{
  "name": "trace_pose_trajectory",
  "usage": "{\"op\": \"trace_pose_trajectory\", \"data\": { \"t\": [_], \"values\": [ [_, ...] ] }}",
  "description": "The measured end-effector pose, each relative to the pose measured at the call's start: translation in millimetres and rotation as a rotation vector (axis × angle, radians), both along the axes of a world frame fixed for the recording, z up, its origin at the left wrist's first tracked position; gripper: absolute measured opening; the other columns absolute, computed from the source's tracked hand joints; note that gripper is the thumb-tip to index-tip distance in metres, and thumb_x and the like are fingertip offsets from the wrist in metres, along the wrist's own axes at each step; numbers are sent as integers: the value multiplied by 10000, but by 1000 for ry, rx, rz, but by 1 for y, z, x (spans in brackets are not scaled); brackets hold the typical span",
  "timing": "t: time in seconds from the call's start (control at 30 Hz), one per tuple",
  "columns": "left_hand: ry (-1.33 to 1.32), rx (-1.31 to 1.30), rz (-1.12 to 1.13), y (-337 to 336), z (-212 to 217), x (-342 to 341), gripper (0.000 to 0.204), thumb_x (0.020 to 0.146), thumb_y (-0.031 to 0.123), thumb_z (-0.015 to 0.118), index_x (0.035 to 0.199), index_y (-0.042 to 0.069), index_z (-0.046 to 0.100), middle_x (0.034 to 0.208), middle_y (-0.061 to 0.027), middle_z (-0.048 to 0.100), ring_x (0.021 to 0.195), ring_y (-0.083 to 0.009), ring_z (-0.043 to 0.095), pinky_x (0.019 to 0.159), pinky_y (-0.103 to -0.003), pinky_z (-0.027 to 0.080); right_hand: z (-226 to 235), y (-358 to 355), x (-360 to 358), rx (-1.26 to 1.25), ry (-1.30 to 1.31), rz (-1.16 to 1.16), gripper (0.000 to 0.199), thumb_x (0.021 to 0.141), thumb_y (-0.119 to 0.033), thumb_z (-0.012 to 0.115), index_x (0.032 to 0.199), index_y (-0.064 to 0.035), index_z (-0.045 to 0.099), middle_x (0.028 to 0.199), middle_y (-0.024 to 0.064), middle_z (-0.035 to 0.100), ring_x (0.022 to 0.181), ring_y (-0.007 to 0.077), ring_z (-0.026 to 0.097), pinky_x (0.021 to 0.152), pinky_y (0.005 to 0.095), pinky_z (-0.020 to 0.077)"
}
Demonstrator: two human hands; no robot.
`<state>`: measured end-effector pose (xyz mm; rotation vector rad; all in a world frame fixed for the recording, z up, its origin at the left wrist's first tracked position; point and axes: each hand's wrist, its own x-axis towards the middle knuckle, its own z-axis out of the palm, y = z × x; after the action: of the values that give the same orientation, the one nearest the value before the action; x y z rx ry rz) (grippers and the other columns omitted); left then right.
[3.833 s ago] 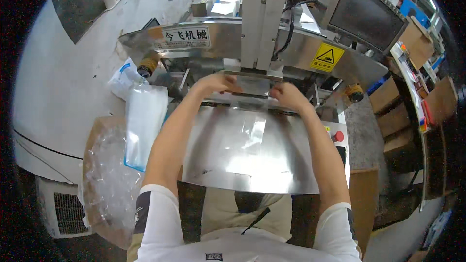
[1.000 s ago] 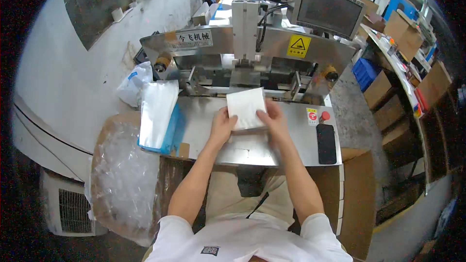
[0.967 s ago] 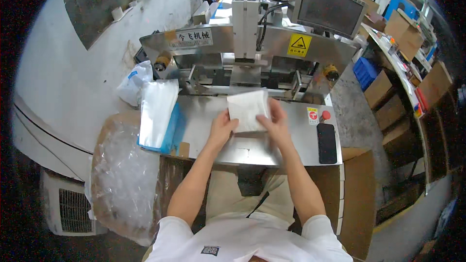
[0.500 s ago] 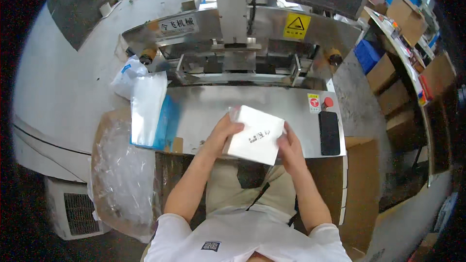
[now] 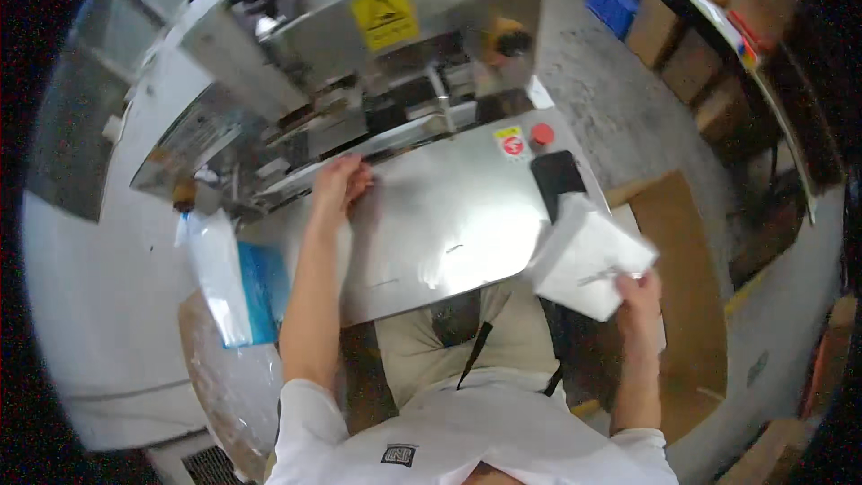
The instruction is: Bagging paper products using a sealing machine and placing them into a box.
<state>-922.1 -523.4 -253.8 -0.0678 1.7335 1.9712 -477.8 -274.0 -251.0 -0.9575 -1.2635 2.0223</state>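
My right hand [image 5: 639, 301] grips the lower right corner of a white box [image 5: 593, 256] with dark print on its face. The box is tilted and smeared by motion, held out to the right past the table's edge, and it covers part of a black phone [image 5: 558, 176]. Across the metal table [image 5: 422, 224], my left hand [image 5: 343, 185] is close to the front of a metal machine [image 5: 382, 117]. Its fingers are loosely bent with small gaps between them, and nothing shows in them.
An open cardboard box [image 5: 691, 305] stands right of the table. A red button [image 5: 542, 134] sits at the table's right corner. On the left are a stack of clear bags with a blue side [image 5: 260, 292] and a carton lined with clear plastic [image 5: 224, 377].
My left hand has let go of the white box and moved forward to the machine. My right hand has carried the box right. The view has turned to the right.
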Motion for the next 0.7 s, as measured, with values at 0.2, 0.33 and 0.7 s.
{"op": "trace_pose_trajectory", "data": {
  "t": [0.2, 0.33, 0.7],
  "values": [
    [946, -921, -541, 25, 7, -3, 597, 913, 442, 598, 1263, -41, 576, 1236, -209, 619, 1174, -333, 567, 995, -358, 422, 20, 82, 143, 246, -68, -453, 438, 862, -154, 694, 1239, 1, 533, 1187, 96, 624, 1078, 197, 598, 953, 345, 467],
    [681, -981, -736, 28, -26, -67, 740, 939, 544, 510, 1359, -65, 477, 1372, -217, 526, 1297, -298, 479, 1075, -340, 342, -7, 106, 184, 304, -203, -599, 427, 865, -193, 704, 1210, 7, 553, 1131, 84, 642, 1003, 164, 606, 891, 302, 468],
    [1018, -1010, -584, 8, -73, -114, 499, 983, 386, 505, 944, -98, 620, 772, -210, 631, 704, -292, 578, 678, -404, 434, -157, 105, 281, -12, -716, -447, 636, 742, -283, 813, 1208, 59, 548, 1105, 162, 653, 984, 252, 636, 858, 391, 504]
  ]
}}
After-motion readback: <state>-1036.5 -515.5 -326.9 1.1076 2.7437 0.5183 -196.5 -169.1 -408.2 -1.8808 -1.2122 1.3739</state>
